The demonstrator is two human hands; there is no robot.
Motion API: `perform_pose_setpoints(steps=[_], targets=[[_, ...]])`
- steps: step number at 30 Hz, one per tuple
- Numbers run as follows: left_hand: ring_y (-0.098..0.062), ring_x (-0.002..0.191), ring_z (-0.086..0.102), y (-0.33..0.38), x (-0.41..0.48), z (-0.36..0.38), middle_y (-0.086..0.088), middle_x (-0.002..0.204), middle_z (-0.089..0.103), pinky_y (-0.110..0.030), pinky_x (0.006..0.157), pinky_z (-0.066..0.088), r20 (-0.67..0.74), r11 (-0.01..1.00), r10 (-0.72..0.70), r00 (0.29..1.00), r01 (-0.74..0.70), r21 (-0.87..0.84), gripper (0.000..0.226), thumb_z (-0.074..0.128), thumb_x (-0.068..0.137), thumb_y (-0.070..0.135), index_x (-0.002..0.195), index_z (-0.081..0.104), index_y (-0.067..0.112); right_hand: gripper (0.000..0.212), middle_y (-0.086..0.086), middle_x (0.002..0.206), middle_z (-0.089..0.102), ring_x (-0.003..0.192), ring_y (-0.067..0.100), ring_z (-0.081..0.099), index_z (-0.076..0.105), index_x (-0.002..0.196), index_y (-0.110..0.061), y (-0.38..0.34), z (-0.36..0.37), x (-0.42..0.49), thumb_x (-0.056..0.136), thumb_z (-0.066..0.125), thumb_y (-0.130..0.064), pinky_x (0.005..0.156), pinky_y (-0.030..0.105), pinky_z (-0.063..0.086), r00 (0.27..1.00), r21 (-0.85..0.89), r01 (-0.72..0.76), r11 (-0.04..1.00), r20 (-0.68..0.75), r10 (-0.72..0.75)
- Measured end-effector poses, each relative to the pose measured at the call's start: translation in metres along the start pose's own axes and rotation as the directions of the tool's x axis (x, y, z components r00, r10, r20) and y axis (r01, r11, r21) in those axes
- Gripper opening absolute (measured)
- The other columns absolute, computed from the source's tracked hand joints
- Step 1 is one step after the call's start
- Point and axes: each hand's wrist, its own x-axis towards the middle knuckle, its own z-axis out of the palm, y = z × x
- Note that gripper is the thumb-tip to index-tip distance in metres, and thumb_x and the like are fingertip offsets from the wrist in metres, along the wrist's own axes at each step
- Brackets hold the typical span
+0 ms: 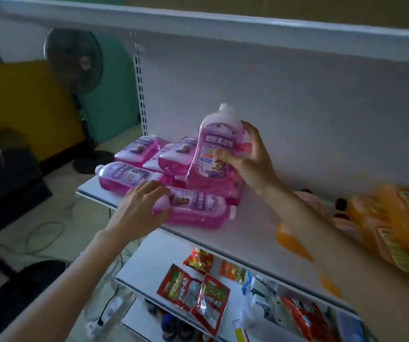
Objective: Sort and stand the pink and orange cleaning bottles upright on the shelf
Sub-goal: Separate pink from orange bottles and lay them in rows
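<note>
Several pink cleaning bottles (134, 175) lie in a heap on the left part of the white shelf (245, 225). My right hand (246, 157) grips one pink bottle (214, 149) by its handle side and holds it nearly upright above the heap, white cap up. My left hand (141, 206) wraps its fingers round the base end of a pink bottle lying on its side (198, 208) at the shelf's front edge. Orange bottles (401, 218) lie piled at the right end of the same shelf, blurred.
The shelf above (198, 23) overhangs the work area. A lower shelf (149, 265) holds red snack packets (193, 290) and other packs. A standing fan (75, 60) is to the left, with cables and a dark fan base (23, 290) on the floor.
</note>
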Motion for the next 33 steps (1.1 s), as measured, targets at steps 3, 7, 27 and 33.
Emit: perform_pose_setpoints(steps=[3, 7, 27, 33], targets=[[-0.026, 0.106, 0.056, -0.026, 0.005, -0.003, -0.002, 0.113, 0.063, -0.046, 0.090, 0.045, 0.062, 0.998, -0.006, 0.998, 0.002, 0.067, 0.055, 0.046, 0.074, 0.064, 0.106, 0.065, 0.024, 0.079, -0.001, 0.112, 0.061, 0.096, 0.019, 0.064, 0.036, 0.130, -0.034, 0.002, 0.045, 0.029, 0.065, 0.081, -0.042, 0.078, 0.045, 0.057, 0.999, 0.004, -0.033, 0.999, 0.005, 0.033], [-0.028, 0.110, 0.056, -0.060, 0.015, -0.011, -0.004, 0.118, 0.062, -0.052, 0.093, 0.042, 0.103, 0.996, 0.011, 0.995, -0.020, 0.087, 0.071, 0.041, 0.071, 0.078, 0.113, 0.063, 0.024, 0.074, -0.003, 0.109, 0.055, 0.093, 0.017, 0.060, 0.033, 0.131, -0.025, -0.008, 0.093, 0.068, 0.073, 0.077, -0.038, 0.077, 0.032, 0.055, 0.998, -0.066, -0.055, 0.996, 0.003, 0.055], [-0.021, 0.104, 0.050, -0.089, 0.021, -0.013, 0.001, 0.114, 0.057, -0.039, 0.086, 0.034, 0.071, 0.998, -0.037, 0.997, 0.040, -0.039, 0.057, 0.036, 0.079, 0.063, 0.109, 0.060, 0.021, 0.055, 0.017, 0.134, 0.040, 0.126, 0.034, 0.034, 0.047, 0.124, -0.008, 0.013, 0.187, 0.141, 0.089, 0.051, -0.052, 0.103, 0.044, 0.032, 0.979, -0.853, -0.002, 0.522, 0.104, 0.174], [-0.026, 0.095, 0.056, -0.054, 0.035, -0.023, -0.002, 0.104, 0.062, -0.039, 0.081, 0.046, -0.022, 0.982, 0.067, 0.998, -0.070, -0.174, 0.045, 0.048, 0.080, 0.049, 0.107, 0.063, 0.015, 0.044, 0.016, 0.127, 0.051, 0.119, 0.030, 0.043, 0.052, 0.125, -0.006, 0.007, 0.152, 0.116, 0.091, 0.055, -0.034, 0.094, 0.032, 0.036, 0.991, -0.706, 0.123, 0.697, 0.053, -0.121]])
